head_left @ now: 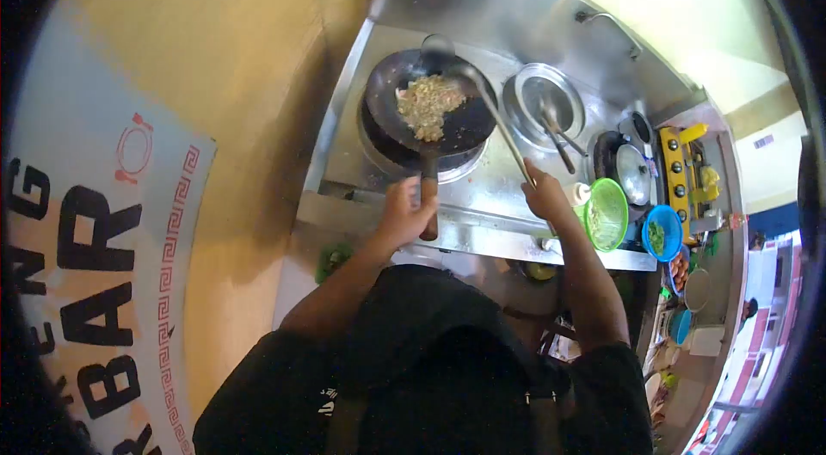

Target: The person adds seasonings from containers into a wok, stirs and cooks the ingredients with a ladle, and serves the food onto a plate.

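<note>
My left hand [403,212] is at the brown handle of a dark wok [400,124], its fingers closed about it. The wok stands over the left burner and holds a mound of chopped, browned food [428,104]. My right hand [544,193] grips the long metal handle of a cooking ladle [509,137], which slants up and left into the wok. The ladle's head is blurred beside the food, so its exact shape is unclear. A dark round shape [437,46] shows at the wok's far rim.
Right of the wok, a metal pot [520,98] has utensils resting across it. A green basket [607,216], a blue basin of greens [661,233] and a lidded pan [632,173] stand further right. A steel splashback [482,3] rises behind; a wall [258,111] bounds the left.
</note>
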